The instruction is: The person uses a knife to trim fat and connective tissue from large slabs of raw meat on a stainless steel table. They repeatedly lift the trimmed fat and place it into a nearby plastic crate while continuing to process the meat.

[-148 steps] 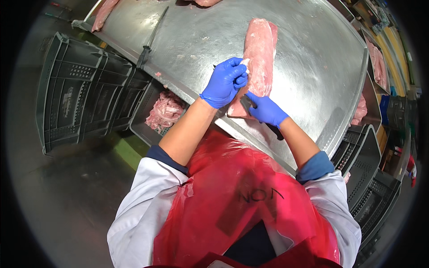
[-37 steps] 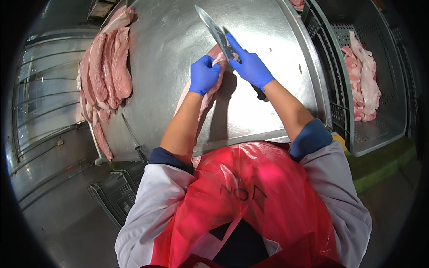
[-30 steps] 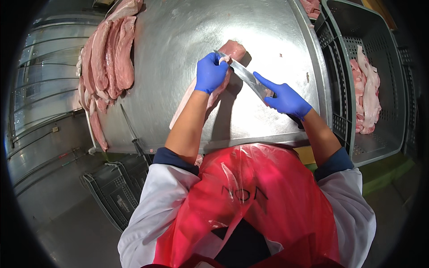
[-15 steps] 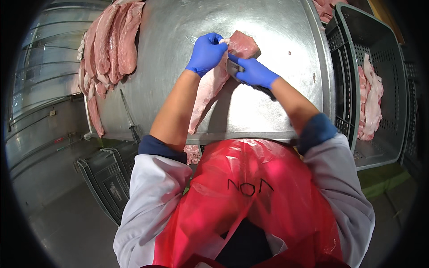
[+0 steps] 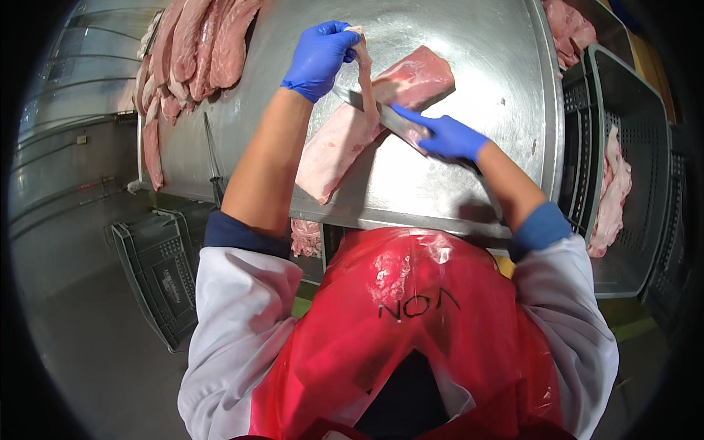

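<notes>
A long piece of pale, fat-covered meat (image 5: 339, 139) lies slantwise on the steel table, its redder end pointing away to the right. My left hand (image 5: 320, 60), in a blue glove, is raised past the meat's left side, pinching the top of a thin strip of fat (image 5: 366, 79). That strip hangs down to the meat's middle. My right hand (image 5: 453, 137), also gloved in blue, grips a knife (image 5: 400, 127); its handle is mostly hidden in the fingers. The blade lies across the meat behind the strip, its tip showing to the strip's left.
Several long meat pieces (image 5: 192, 48) are heaped at the table's far left. A sharpening steel (image 5: 211, 150) lies by the left edge. On the right, a grey crate (image 5: 653, 183) holds pale trimmings (image 5: 613, 198), with more meat (image 5: 568, 33) beyond. Another crate (image 5: 158, 271) stands lower left.
My left hand has lifted away from the meat, pulling the strip up and stretching it. My right hand has drawn the knife to the right and nearer me, and the blade now shows.
</notes>
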### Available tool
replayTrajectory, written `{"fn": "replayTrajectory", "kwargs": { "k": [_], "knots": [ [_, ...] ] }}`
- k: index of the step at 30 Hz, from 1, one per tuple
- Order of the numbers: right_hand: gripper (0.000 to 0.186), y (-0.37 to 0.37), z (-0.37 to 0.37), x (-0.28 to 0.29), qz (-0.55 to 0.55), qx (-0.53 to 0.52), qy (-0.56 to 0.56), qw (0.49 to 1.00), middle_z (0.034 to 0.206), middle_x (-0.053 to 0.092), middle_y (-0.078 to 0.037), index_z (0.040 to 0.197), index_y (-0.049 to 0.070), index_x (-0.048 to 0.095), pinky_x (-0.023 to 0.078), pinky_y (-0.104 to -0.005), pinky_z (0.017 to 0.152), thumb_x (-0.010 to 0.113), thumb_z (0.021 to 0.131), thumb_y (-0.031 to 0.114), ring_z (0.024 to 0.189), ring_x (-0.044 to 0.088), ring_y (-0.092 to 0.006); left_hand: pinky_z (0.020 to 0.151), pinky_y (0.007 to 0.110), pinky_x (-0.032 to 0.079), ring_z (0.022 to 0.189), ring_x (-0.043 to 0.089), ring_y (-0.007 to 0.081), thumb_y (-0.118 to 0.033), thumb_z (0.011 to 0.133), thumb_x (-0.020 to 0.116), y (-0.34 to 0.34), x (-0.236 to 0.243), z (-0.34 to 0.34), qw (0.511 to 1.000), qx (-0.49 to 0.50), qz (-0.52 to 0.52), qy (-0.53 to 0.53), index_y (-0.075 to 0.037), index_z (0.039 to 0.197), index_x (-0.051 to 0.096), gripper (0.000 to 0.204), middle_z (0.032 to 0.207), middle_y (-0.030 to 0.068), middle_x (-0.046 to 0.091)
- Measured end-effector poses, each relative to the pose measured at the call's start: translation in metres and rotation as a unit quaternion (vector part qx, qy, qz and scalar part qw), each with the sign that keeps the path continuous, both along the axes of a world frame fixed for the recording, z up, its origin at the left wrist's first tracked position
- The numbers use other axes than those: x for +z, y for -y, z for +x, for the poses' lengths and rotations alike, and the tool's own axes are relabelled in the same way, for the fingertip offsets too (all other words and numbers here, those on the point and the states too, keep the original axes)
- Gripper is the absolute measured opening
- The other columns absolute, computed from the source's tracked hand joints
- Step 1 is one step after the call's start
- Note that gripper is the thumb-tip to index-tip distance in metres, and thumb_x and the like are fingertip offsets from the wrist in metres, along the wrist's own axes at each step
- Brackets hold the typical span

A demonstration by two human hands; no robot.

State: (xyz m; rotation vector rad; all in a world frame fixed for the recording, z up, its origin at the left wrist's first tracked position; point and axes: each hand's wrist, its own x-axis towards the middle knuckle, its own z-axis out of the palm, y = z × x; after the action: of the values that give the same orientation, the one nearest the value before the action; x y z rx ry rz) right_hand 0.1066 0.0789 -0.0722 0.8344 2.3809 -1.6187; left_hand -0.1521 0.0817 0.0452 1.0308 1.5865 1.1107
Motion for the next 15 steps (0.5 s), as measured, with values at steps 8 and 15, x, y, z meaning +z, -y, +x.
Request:
{"fn": "replayTrajectory", "kwargs": {
  "k": [8, 15],
  "knots": [
    [0.076, 0.015, -0.058, -0.013, -0.021, -0.029, -0.131, 0.991, 0.077, 0.063, -0.011, 0.162, 0.032, 0.024, 0.054, -0.0348, 0.074, 0.052, 0.093, 0.019, 0.07, 0.062, -0.0201, 0.077, 0.027, 0.052, 0.08, 0.063, 0.0121, -0.014, 0.097, 0.062, -0.004, 0.024, -0.011, 0.993, -0.049, 0.056, 0.092, -0.001, 0.095, 0.068, 0.014, 0.092, 0.0065, 0.068],
    [0.082, 0.033, -0.033, -0.006, -0.022, 0.055, -0.011, 0.998, 0.099, 0.072, -0.021, 0.162, 0.032, 0.022, 0.054, -0.044, 0.092, 0.051, 0.087, 0.016, 0.091, 0.072, -0.0349, 0.062, 0.026, 0.046, 0.066, 0.057, 0.0109, -0.011, 0.093, 0.063, 0.023, 0.062, -0.014, 0.979, 0.021, 0.116, 0.167, -0.006, 0.089, 0.068, 0.009, 0.081, 0.0017, 0.064]
  ]
}}
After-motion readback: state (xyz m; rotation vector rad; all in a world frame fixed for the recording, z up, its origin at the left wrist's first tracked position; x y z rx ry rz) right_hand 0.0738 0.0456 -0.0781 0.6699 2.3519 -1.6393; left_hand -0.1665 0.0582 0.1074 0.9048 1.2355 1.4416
